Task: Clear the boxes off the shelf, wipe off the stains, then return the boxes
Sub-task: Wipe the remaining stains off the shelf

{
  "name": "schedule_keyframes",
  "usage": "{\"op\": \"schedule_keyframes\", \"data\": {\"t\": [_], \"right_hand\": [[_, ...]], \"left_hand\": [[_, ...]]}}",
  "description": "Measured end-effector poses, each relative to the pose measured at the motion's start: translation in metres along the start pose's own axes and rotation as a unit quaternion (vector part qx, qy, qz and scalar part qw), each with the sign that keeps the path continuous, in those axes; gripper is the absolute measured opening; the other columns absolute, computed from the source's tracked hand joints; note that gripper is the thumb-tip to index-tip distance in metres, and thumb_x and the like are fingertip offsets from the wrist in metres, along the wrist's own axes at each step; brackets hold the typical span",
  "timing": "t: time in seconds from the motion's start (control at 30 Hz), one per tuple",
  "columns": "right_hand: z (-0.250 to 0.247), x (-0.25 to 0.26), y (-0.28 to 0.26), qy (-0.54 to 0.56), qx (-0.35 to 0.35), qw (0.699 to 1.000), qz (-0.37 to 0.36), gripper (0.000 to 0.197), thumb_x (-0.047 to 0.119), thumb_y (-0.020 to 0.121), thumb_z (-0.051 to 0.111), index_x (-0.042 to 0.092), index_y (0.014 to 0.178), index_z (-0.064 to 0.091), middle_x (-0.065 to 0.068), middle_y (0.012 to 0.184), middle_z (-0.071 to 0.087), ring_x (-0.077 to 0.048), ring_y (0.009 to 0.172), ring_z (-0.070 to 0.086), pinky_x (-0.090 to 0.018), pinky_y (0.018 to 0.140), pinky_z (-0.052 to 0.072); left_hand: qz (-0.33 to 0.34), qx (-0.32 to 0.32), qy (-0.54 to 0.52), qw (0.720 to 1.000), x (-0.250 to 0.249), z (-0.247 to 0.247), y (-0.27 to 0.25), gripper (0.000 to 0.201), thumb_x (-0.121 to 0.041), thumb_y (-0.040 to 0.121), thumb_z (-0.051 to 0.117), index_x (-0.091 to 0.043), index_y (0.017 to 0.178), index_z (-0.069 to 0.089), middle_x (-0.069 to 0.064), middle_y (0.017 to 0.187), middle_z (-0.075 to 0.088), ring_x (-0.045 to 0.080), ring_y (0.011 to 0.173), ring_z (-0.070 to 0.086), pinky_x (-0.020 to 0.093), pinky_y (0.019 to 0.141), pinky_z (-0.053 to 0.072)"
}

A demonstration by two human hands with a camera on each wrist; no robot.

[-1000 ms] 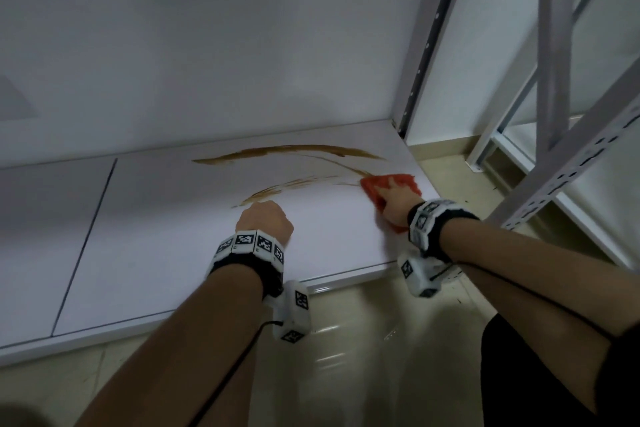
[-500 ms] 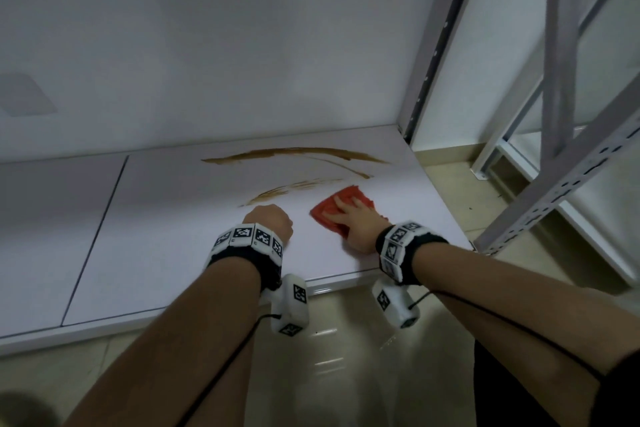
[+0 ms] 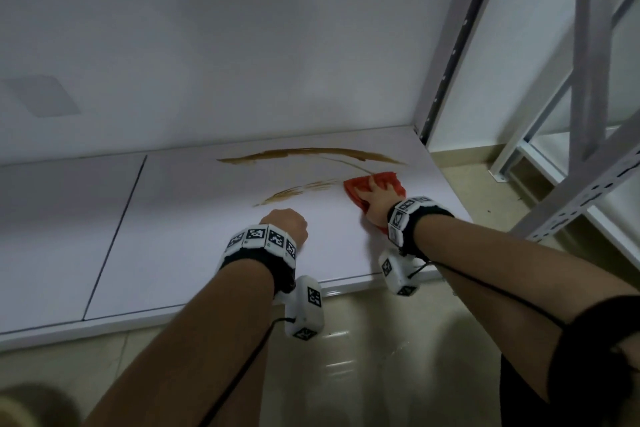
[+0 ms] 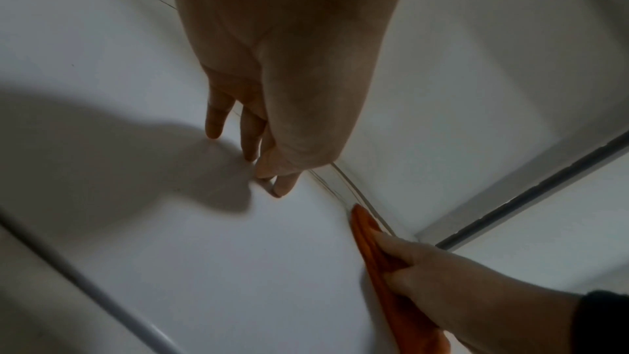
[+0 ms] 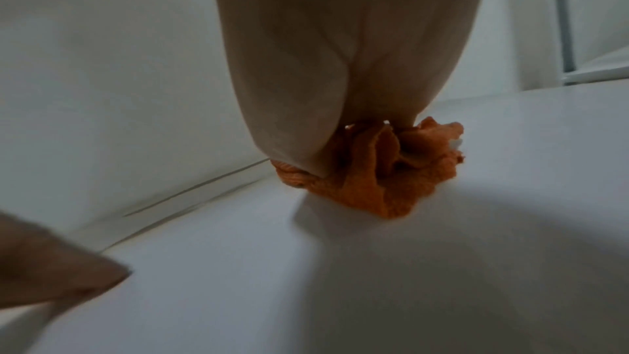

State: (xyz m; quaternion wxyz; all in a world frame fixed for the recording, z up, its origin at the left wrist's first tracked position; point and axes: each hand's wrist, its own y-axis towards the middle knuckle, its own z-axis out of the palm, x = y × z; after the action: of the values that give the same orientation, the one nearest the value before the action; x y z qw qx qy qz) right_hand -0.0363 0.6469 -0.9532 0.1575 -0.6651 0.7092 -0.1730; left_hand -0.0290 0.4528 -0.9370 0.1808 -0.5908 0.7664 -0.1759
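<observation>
Two brown stains streak the white shelf [image 3: 173,236]: a long upper stain [image 3: 311,153] and a shorter lower stain [image 3: 298,191]. My right hand [image 3: 379,198] lies flat on a red-orange cloth [image 3: 356,189] and presses it onto the shelf at the right end of the lower stain. In the right wrist view the cloth [image 5: 374,185] bunches under the palm. My left hand [image 3: 285,224] rests on the shelf just left of it; its fingertips [image 4: 250,155] touch the board and hold nothing. No boxes are in view.
A grey perforated upright [image 3: 446,55] stands at the shelf's back right corner. A second grey rack [image 3: 588,114] stands to the right. A seam [image 3: 114,236] splits the shelf boards at the left. Glossy floor [image 3: 346,357] lies below the front edge.
My right hand slid the cloth left and toward me, then back right and away to the end of the lower stain. The left hand stayed put.
</observation>
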Motion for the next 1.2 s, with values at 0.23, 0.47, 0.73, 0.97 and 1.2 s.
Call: {"op": "schedule_keyframes", "data": {"t": [0.23,0.47,0.73,0.97,1.2], "right_hand": [[0.019,0.022,-0.032,0.007,0.028,0.992,-0.119,0.069,0.017,0.09,0.048,0.041,0.148,0.017,0.003,0.16,-0.004,-0.029,0.147,-0.002,-0.051,0.117,0.001],[0.01,-0.027,-0.033,0.064,0.018,0.996,-0.054,0.062,0.011,0.093,0.043,0.036,0.147,0.026,0.0,0.16,0.003,-0.03,0.147,0.006,-0.044,0.12,0.003],[0.003,0.032,-0.018,0.001,0.035,0.999,-0.039,0.069,0.025,0.094,0.046,0.037,0.15,0.008,0.0,0.159,-0.009,-0.037,0.145,-0.003,-0.054,0.116,0.005],[0.022,0.1,-0.029,-0.041,0.056,0.98,-0.186,0.077,0.02,0.089,0.05,0.045,0.148,0.007,0.006,0.159,-0.013,-0.03,0.146,-0.01,-0.056,0.117,-0.002],[0.035,0.028,-0.048,-0.022,0.034,0.981,-0.188,0.072,0.017,0.089,0.05,0.046,0.146,0.016,0.008,0.159,-0.006,-0.026,0.147,-0.004,-0.053,0.118,0.003]], "left_hand": [[-0.004,-0.02,-0.092,0.996,0.003,-0.004,-0.005,0.039,-0.012,0.098,0.043,-0.015,0.135,0.053,0.005,0.14,0.05,0.021,0.129,0.047,0.028,0.105,0.037],[-0.01,-0.029,-0.109,0.994,0.012,-0.008,-0.009,0.037,-0.013,0.098,0.042,-0.013,0.132,0.056,0.006,0.137,0.052,0.022,0.127,0.049,0.029,0.105,0.039],[-0.106,-0.058,-0.06,0.991,0.081,-0.004,-0.028,0.037,-0.012,0.098,0.039,-0.01,0.13,0.057,0.009,0.14,0.049,0.027,0.129,0.046,0.035,0.109,0.038],[-0.091,-0.091,-0.084,0.988,0.081,0.008,-0.019,0.039,-0.011,0.094,0.041,-0.015,0.13,0.056,0.003,0.138,0.052,0.022,0.125,0.048,0.029,0.105,0.038],[-0.067,-0.108,-0.083,0.988,0.066,0.01,-0.015,0.038,-0.013,0.095,0.042,-0.017,0.131,0.053,0.004,0.137,0.052,0.023,0.123,0.05,0.029,0.102,0.038]]}}
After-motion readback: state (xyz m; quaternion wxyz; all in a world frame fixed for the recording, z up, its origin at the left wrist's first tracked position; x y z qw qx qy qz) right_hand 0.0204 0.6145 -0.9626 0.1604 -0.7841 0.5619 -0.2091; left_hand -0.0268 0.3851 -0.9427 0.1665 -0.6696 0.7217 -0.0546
